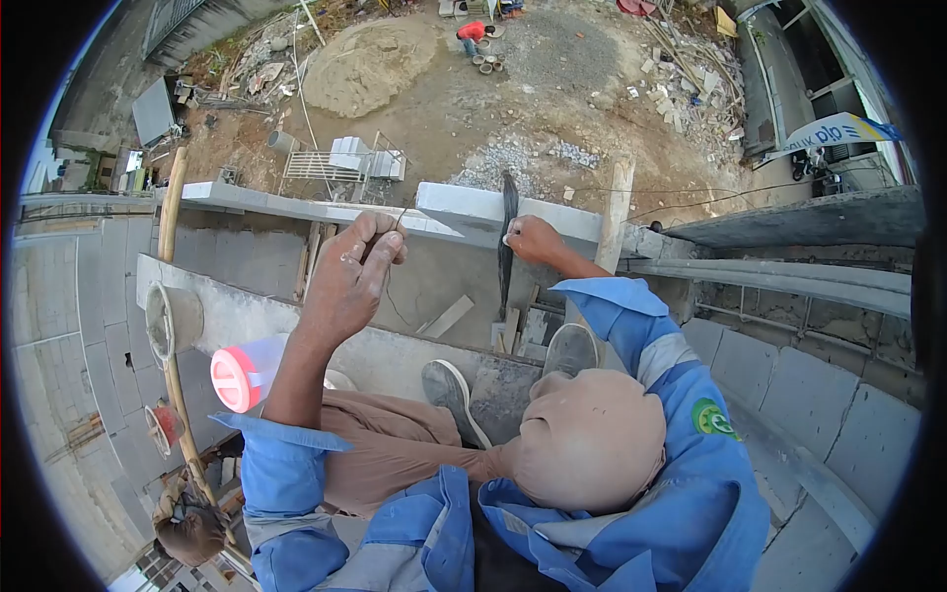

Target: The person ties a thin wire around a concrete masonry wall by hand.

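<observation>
My left hand (357,271) is raised at centre left, fingers pinched on a thin wire (402,219) whose thin line hangs down below. My right hand (534,240) is closed beside a long dark bundle of strands (507,247), which hangs upright across the edge of a pale block (464,205). Whatever lies inside the right fingers is too small to make out. Under both hands is the gap beyond the plank (385,360) where my shoes (456,400) rest.
A clear jug with a pink lid (233,379) and a bucket (174,321) stand at the left near a wooden pole (174,202). Below left is another person's head (189,533). Far below, a person in red (475,36) bends by buckets. Block walls flank both sides.
</observation>
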A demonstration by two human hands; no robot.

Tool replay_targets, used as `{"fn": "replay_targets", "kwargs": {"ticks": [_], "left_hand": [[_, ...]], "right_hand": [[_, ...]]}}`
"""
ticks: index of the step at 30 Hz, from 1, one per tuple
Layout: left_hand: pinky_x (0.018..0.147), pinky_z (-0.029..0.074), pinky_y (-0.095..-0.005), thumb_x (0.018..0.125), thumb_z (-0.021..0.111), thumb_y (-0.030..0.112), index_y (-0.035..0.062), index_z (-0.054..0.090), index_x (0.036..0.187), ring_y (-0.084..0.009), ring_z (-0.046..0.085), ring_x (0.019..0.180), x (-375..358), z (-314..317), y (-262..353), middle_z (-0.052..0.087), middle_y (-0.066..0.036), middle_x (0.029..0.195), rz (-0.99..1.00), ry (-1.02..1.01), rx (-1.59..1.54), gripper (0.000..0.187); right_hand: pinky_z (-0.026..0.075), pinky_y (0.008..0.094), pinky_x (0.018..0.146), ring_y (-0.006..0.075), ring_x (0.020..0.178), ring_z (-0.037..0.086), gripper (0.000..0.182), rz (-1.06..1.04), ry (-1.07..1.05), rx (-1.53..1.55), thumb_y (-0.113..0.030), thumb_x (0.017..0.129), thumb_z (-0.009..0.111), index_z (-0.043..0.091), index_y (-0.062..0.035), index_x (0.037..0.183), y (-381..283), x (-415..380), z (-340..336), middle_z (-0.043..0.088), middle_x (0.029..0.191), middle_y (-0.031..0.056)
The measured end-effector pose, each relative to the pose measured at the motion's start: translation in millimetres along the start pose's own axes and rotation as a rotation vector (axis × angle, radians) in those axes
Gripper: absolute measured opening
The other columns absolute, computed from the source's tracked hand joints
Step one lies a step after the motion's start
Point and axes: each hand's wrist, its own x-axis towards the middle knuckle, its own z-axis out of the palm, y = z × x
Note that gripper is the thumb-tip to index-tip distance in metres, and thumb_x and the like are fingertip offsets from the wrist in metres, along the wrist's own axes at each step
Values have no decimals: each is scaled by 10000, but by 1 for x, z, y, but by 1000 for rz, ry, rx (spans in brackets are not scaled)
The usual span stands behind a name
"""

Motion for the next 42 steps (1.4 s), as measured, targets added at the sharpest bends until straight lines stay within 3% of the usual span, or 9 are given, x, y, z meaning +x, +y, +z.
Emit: {"fn": "replay_targets", "kwargs": {"ticks": [1,3,6,18,20,21,26,31,42], "left_hand": [[766,490,-279,1015,510,111,3,582,992,-121,590,788,0,-1,2,631,-55,822,-2,-4,6,132],[755,490,-285,1011,519,117,3,582,988,-126,594,783,-4,-1,8,632,-59,814,-23,8,20,132],[750,489,-290,1007,526,121,4,582,993,-132,598,782,-8,-1,12,635,-64,810,-5,28,-21,131],[755,501,-257,1027,514,136,14,599,1045,-99,596,786,-1,-14,14,613,-26,838,17,234,-260,150],[738,503,-246,1028,516,139,18,603,1051,-90,590,766,8,-16,16,601,-16,836,30,263,-350,151],[722,505,-235,1029,518,143,23,607,1058,-80,585,745,13,-17,18,588,-6,835,30,281,-436,152],[599,442,-204,1021,523,153,36,615,1057,-43,531,652,41,-14,41,614,4,797,59,333,-690,153],[515,424,-178,1024,528,233,81,615,1064,-6,480,559,46,-27,60,718,-77,1074,99,162,-852,179],[433,308,-167,1023,519,243,88,603,1038,-3,403,464,39,-45,76,730,-76,884,213,76,-1110,177]], "right_hand": [[520,487,803,421,884,667,286,0,1,8,-266,800,586,700,-14,875,-6,7,-16,693,891,236],[523,497,808,428,887,665,303,167,450,208,-279,797,569,708,-19,866,-33,19,-69,694,904,235],[525,502,790,435,862,664,305,112,175,-72,-288,794,562,714,-33,863,-45,12,-76,694,900,231],[482,455,639,397,675,617,243,-215,485,5,-245,817,586,657,-11,813,-161,-47,-229,643,737,207],[471,448,624,389,654,602,227,-262,333,56,-228,804,604,653,-7,824,-192,-64,-226,635,725,200],[460,376,602,262,610,573,176,-353,297,-5,-147,824,605,647,21,850,-201,-69,-218,617,712,160],[507,511,648,415,689,643,218,-529,39,-278,-241,804,616,647,-30,847,-246,-92,-172,648,715,199],[507,509,626,403,665,640,213,-517,-110,-483,-248,794,627,642,-41,844,-244,-97,-149,642,695,191],[525,525,688,431,758,666,292,-338,-410,-678,-318,805,641,661,-42,898,-240,-96,-130,671,760,220]]}}
